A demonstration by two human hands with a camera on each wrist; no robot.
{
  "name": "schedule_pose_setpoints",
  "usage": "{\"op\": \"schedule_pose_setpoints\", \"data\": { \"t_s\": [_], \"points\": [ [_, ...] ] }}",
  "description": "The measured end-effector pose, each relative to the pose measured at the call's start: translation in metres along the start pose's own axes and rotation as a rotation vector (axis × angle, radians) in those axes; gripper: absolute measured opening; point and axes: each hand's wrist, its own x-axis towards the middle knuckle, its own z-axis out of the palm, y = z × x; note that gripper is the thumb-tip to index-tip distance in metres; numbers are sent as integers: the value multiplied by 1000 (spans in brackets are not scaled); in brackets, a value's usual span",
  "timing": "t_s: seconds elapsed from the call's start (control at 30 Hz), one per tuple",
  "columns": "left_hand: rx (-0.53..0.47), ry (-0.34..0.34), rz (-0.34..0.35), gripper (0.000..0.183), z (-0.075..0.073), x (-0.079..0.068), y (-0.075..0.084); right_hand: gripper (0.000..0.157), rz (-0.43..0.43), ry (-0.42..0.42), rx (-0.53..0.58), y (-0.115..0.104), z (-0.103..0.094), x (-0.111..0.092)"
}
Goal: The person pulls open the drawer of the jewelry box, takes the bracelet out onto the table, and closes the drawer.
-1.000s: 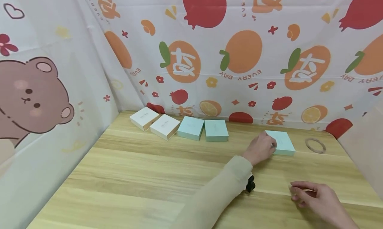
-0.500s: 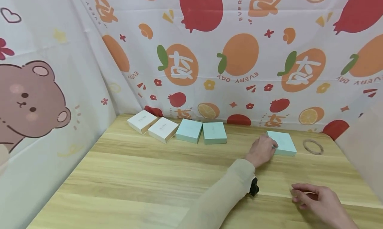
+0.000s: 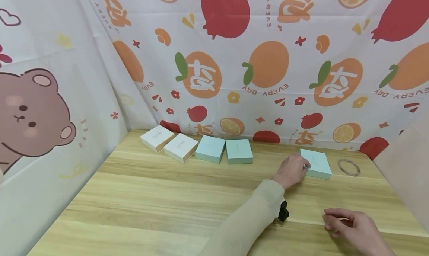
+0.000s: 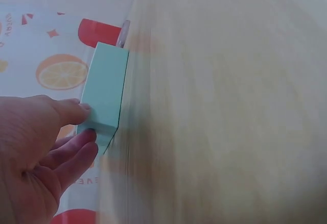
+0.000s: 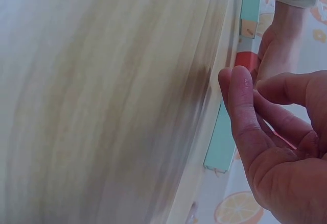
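Mint-green, flat, square-topped box (image 3: 316, 164), seemingly card: lay on pale wood-grain worktop (image 3: 161, 200), toward far right, just beyond and right of left hand (image 3: 291, 171), ahead and slightly left of right hand (image 3: 356, 227). Left hand nearer: thumb and fingers pinched box's left end. Right hand well apart from box, fingers loosely bent, nothing held. Long axis: none clear; sides slanted slightly. Top plain, markings too faint to read. Thin greyish-brown ring (image 3: 351, 174) lay right of box, apart.
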Motion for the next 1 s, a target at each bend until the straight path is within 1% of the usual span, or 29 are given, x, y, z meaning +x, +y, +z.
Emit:
{"op": "schedule_pose_setpoints", "data": {
  "t_s": [0.2, 0.33, 0.47, 0.57, 0.67, 0.77, 0.83, 0.9, 1.0],
  "points": [
    [-10, -14, -14, 20, -2, 2, -3, 36, 3, -9, 10, -2, 3, 1],
    [-6, -25, -2, 24, -4, 0, -6, 36, -1, -4, -3, -3, 5, 1],
    [44, -69, 61, 37, -13, -4, -15, 38, -6, -3, -8, -3, 5, 0],
    [89, -107, 118, 40, -27, -10, -27, 38, 1, 3, -5, -4, 6, -1],
    [113, -138, 146, 39, -47, -24, -43, 39, 25, 13, 0, -6, 8, -2],
    [153, -150, 146, 41, -70, -48, -62, 40, 44, 10, -2, -8, 9, -2],
    [193, -132, 151, 40, -83, -66, -76, 39, 48, 0, -13, -10, 10, -2],
    [247, -106, 151, 40, -94, -86, -89, 39, 33, -11, -34, -12, 10, -2],
    [332, -67, 156, 39, -106, -110, -108, 38, 7, -12, -63, -15, 11, -2]
  ]
}}
